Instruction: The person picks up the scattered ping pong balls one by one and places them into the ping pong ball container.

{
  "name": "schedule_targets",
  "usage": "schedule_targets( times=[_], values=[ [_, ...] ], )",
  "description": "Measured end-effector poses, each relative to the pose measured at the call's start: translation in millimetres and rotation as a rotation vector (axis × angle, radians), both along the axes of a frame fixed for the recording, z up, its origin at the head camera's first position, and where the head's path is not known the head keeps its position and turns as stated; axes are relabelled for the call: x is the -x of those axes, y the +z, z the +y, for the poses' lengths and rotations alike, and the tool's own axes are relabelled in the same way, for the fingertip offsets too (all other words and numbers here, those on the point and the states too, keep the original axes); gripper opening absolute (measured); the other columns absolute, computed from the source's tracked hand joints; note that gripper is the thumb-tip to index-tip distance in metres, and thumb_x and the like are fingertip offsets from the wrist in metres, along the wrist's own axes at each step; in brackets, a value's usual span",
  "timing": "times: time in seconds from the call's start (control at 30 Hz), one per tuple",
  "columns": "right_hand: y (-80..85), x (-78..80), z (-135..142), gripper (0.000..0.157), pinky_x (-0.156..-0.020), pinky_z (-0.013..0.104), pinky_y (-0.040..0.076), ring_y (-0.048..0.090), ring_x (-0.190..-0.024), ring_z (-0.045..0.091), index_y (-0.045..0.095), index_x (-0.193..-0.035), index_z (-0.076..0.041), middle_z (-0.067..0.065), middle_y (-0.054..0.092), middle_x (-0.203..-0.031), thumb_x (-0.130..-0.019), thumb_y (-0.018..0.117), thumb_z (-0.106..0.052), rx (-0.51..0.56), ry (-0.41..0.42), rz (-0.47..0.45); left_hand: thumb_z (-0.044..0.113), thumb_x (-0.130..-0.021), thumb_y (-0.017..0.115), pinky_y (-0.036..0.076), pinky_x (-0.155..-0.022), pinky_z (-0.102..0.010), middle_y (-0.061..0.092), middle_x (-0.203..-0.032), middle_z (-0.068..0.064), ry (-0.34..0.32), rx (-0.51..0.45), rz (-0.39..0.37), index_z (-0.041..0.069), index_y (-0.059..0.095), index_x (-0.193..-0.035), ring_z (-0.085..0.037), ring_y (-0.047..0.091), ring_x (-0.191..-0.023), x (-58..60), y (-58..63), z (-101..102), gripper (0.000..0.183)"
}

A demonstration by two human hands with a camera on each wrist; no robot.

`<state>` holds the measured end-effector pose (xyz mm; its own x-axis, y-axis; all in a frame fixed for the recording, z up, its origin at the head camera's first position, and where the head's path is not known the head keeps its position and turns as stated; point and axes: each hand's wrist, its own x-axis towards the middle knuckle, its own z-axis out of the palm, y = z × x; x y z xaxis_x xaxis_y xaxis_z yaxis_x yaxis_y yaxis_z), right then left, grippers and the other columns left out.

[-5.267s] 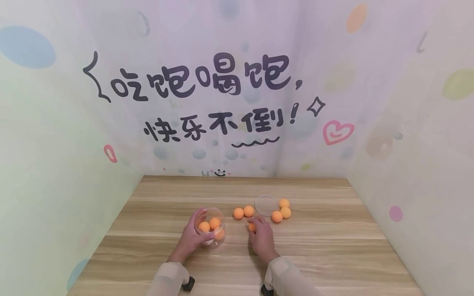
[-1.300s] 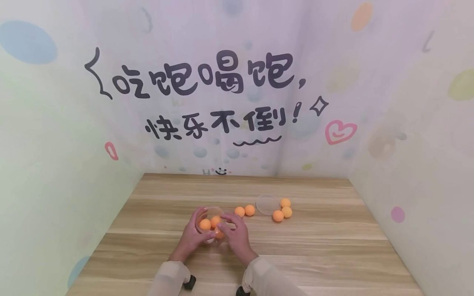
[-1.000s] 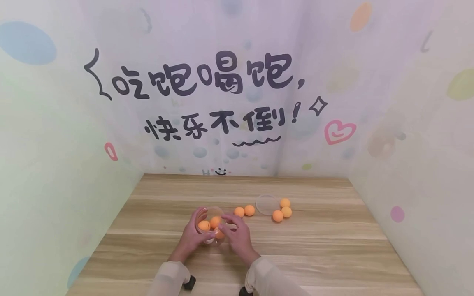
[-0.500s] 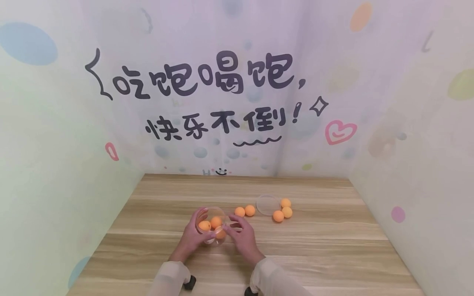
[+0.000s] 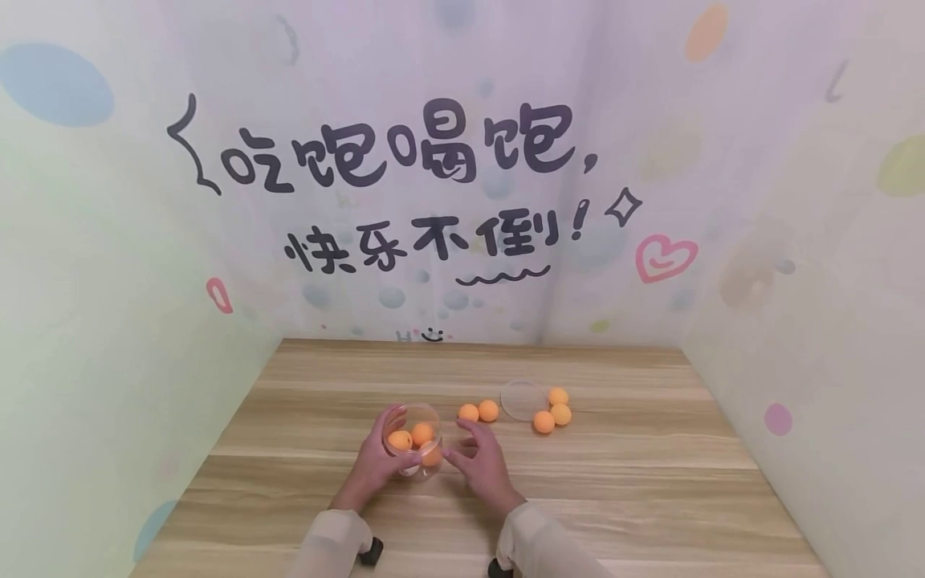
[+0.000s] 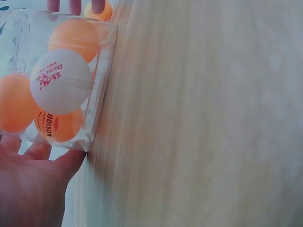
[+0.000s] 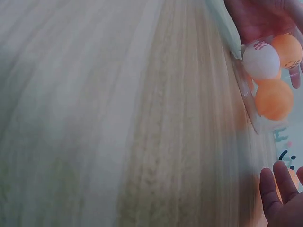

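Observation:
My left hand (image 5: 374, 457) grips a clear plastic jar (image 5: 413, 411) by its left side, thumb at the front. Its mouth is uncovered. Several orange ping-pong balls (image 5: 422, 434) lie inside, along with a white ping-pong ball (image 6: 61, 80) bearing red print, seen low in the jar in both wrist views. Just right of the jar, my right hand (image 5: 486, 461) has its fingers spread and loosely bent, with nothing between them. In the right wrist view a gap separates the right hand's fingers (image 7: 270, 191) from the jar.
Two loose orange balls (image 5: 488, 411) sit on the wooden table (image 5: 650, 498) beyond my right hand. Farther right lies a clear round lid (image 5: 523, 400), with three more orange balls (image 5: 560, 414) along its right side. A printed cloth wall (image 5: 433, 313) closes off the back.
About five seconds ago my right hand held an orange ball on the table. Later it was at the jar's right side; now it has drawn away rightward. The left hand keeps its grip.

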<state>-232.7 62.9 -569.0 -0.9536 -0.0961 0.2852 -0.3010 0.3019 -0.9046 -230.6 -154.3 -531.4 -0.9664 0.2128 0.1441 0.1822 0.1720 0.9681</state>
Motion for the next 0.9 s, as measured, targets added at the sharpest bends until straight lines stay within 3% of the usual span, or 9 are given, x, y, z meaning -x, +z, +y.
schedule_targets(
  times=[0.13, 0.37, 0.53, 0.73, 0.83, 0.9],
  values=[
    [-0.5, 0.5, 0.7, 0.059, -0.083, 0.047, 0.054, 0.059, -0.103, 0.041, 0.050, -0.135, 0.001, 0.019, 0.049, -0.134, -0.084, 0.077, -0.012, 0.006, 0.008, -0.016, 0.011, -0.076, 0.084, 0.039, -0.105, -0.047, 0.035, -0.151, -0.019, -0.003, 0.003, -0.015, 0.009, 0.031, -0.148, -0.040, 0.031, -0.139, 0.4, 0.8, -0.6, 0.090],
    [3.8, 5.7, 0.6, 0.063, -0.070, 0.030, 0.055, 0.063, -0.089, 0.031, 0.049, -0.137, -0.001, 0.018, 0.050, -0.130, -0.083, 0.078, -0.015, -0.086, -0.038, -0.012, 0.011, -0.073, 0.086, 0.036, -0.106, -0.049, 0.038, -0.150, -0.016, 0.034, -0.015, 0.018, 0.010, 0.033, -0.148, -0.037, 0.034, -0.138, 14.8, -29.6, -2.2, 0.092],
    [8.2, 7.7, 1.2, 0.067, -0.065, 0.027, 0.053, 0.061, -0.088, 0.027, 0.047, -0.140, -0.005, 0.015, 0.048, -0.132, -0.083, 0.079, -0.023, -0.135, -0.045, -0.059, 0.012, -0.072, 0.086, 0.040, -0.104, -0.048, 0.041, -0.148, -0.015, 0.038, -0.014, 0.049, 0.010, 0.035, -0.146, -0.037, 0.036, -0.136, 14.5, -30.3, -2.3, 0.090],
    [8.7, 11.3, 3.5, 0.071, -0.064, 0.025, 0.051, 0.057, -0.079, 0.015, 0.046, -0.143, -0.012, 0.010, 0.043, -0.140, -0.082, 0.079, -0.031, -0.214, -0.052, -0.064, 0.014, -0.072, 0.087, 0.039, -0.105, -0.048, 0.040, -0.149, -0.012, 0.044, -0.011, 0.020, 0.019, 0.036, -0.145, -0.035, 0.036, -0.137, 13.8, -29.0, -2.2, 0.090],
    [8.8, 13.5, 4.9, 0.071, -0.066, 0.028, 0.052, 0.057, -0.078, 0.015, 0.046, -0.143, -0.013, 0.012, 0.040, -0.143, -0.082, 0.079, -0.034, -0.255, -0.049, -0.045, 0.014, -0.071, 0.087, 0.038, -0.106, -0.048, 0.040, -0.149, -0.010, 0.049, -0.014, 0.007, 0.021, 0.036, -0.145, -0.034, 0.036, -0.138, 13.9, -29.5, -2.5, 0.090],
    [9.5, 14.9, 5.7, 0.072, -0.075, 0.036, 0.054, 0.061, -0.087, 0.022, 0.046, -0.143, -0.012, 0.015, 0.039, -0.145, -0.082, 0.078, -0.035, -0.277, -0.046, -0.036, 0.014, -0.072, 0.087, 0.038, -0.106, -0.048, 0.041, -0.149, -0.010, 0.049, -0.016, 0.009, 0.019, 0.036, -0.146, -0.033, 0.036, -0.137, 14.3, -30.4, -2.8, 0.091]
  ],
)
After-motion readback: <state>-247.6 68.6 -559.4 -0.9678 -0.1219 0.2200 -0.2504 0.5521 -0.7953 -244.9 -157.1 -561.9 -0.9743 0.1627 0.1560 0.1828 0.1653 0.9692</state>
